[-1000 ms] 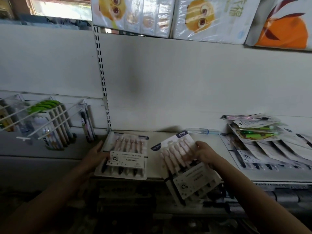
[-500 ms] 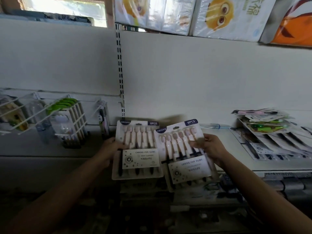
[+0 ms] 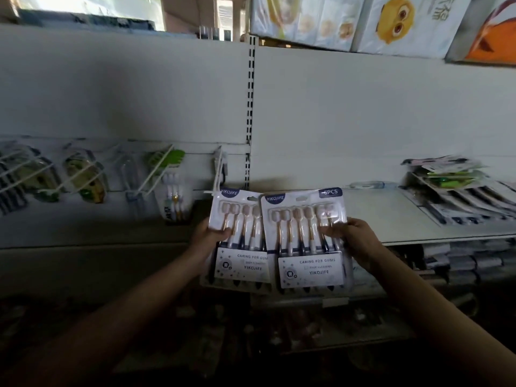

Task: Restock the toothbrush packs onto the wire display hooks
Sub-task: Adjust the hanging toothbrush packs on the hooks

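Two white six-piece toothbrush packs are held upright side by side in front of the shelf. My left hand (image 3: 208,237) grips the left pack (image 3: 240,263) at its left edge, thumb on the front. My right hand (image 3: 353,237) grips the right pack (image 3: 307,270) at its right edge; this pack overlaps the left one's right side. Just above the left pack, a white wire hook (image 3: 217,174) juts from the back panel with nothing on it. Further left, more wire hooks (image 3: 159,169) carry hanging toothbrush packs.
A white shelf (image 3: 391,216) runs to the right, with a fanned stack of other toothbrush packs (image 3: 458,194) on its far end. A slotted upright (image 3: 251,107) divides the back panels. Large tissue packs (image 3: 391,23) sit on the upper shelf. Dark stock lies below.
Both packs have come up off the shelf and drawn together, the right one now overlapping the left. The view has shifted left, bringing the wire hooks closer to the middle.
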